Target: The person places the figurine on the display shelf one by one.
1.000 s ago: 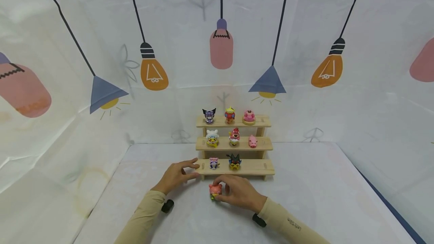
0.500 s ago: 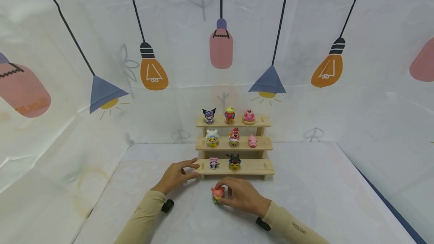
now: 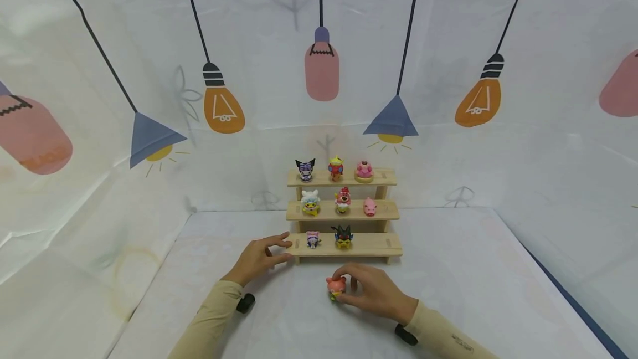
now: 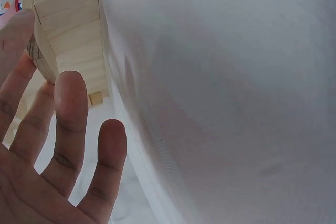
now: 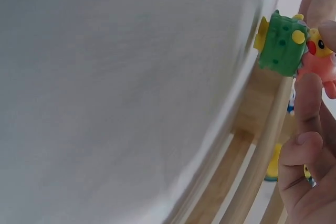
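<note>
Small pink figure (image 3: 336, 285) on a green, yellow-dotted base, pinched in right hand (image 3: 375, 292) fingers (image 5: 307, 109); left hand (image 3: 257, 260) fingers relaxed.

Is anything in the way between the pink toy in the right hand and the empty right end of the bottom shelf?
Nothing visible. The pink toy sits just before the bottom shelf, whose right end is bare.

The small figure (image 3: 336, 287) that my right hand (image 3: 375, 293) holds looks like smooth plastic, with a little shine; its green base (image 5: 281, 44) is matt with yellow dots. The stepped shelf (image 3: 344, 245) that my left hand (image 3: 259, 259) touches is pale unpainted wood with visible grain. The table cover (image 3: 458, 292) is white matt cloth, slightly wrinkled.
</note>
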A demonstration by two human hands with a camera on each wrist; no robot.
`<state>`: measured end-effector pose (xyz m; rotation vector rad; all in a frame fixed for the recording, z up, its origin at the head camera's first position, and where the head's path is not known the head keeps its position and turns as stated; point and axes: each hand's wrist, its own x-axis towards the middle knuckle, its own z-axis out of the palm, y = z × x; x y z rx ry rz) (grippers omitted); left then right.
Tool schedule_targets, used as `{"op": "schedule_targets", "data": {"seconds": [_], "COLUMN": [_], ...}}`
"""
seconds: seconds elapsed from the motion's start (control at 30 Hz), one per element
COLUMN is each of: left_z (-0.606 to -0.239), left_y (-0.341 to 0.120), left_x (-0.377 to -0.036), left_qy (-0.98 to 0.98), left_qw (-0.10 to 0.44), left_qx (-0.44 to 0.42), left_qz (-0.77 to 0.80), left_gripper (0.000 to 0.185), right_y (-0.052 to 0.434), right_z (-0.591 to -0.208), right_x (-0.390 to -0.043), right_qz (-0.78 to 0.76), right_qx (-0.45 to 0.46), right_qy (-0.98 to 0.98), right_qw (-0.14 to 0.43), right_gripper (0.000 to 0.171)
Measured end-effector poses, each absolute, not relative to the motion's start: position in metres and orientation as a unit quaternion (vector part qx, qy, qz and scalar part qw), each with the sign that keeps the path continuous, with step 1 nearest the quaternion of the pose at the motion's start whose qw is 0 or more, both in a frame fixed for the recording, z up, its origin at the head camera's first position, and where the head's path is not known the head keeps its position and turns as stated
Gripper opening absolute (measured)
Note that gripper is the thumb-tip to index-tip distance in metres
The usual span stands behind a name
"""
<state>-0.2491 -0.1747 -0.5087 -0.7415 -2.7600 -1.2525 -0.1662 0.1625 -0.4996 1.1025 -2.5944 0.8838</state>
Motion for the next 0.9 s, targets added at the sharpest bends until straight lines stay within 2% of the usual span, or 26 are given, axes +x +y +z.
{"op": "schedule_targets", "data": {"seconds": [0.4, 0.6, 0.9], "left_z": [-0.506, -0.506, -0.508], "left_y": [-0.175, -0.176, -0.176], "left_x": [-0.247, -0.247, -0.248], "left_qy": [-0.886, -0.886, -0.882], "left_qw": [0.009, 0.010, 0.006], "left_qx": [-0.238, -0.236, -0.243], "left_qz": [-0.398, -0.399, -0.403], "left_gripper": [0.034, 0.034, 0.035], "right_y": [0.209, 0.227, 0.238], "right_z": [-0.491, -0.482, -0.472], "right_x": [-0.158, -0.170, -0.192], "right_qz": [0.350, 0.353, 0.362], "right_qx": [0.336, 0.329, 0.317], "right_qy": [-0.867, -0.864, -0.864], "right_qw": [0.113, 0.145, 0.152], "right_gripper": [0.042, 0.042, 0.042]}}
